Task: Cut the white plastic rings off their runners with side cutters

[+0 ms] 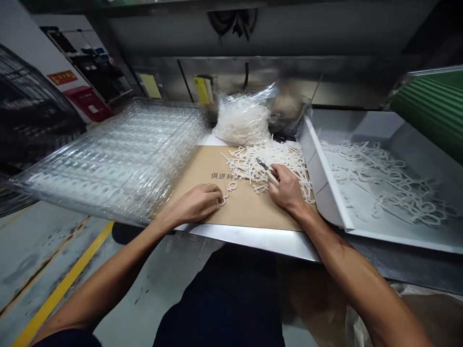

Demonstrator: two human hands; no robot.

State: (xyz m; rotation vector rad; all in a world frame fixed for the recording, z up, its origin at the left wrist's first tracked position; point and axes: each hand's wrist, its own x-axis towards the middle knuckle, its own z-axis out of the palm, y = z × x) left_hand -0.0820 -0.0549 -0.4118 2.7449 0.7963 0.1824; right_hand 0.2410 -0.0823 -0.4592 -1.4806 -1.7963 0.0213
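Note:
My left hand [200, 202] rests near the front left of a brown cardboard sheet [195, 185], fingers pinched on a small white plastic ring part [222, 201]. Just beyond the fingertips lies another white ring piece [232, 186]. In my right hand [285, 189] is a slim hand tool [266, 169] with a dark tip and a pale handle; its exact kind is not clear. The tip points away over a loose pile of white plastic pieces [282, 153], some with rings and thin stems. Printed characters on the cardboard are partly covered by the pile.
Left of the cardboard stand stacked clear plastic trays [119, 144] holding white parts. A clear bag of white pieces [242, 118] sits behind the pile. On the right, a grey-white bin [333, 178] holds more ring pieces, beside a green ridged surface [434, 106].

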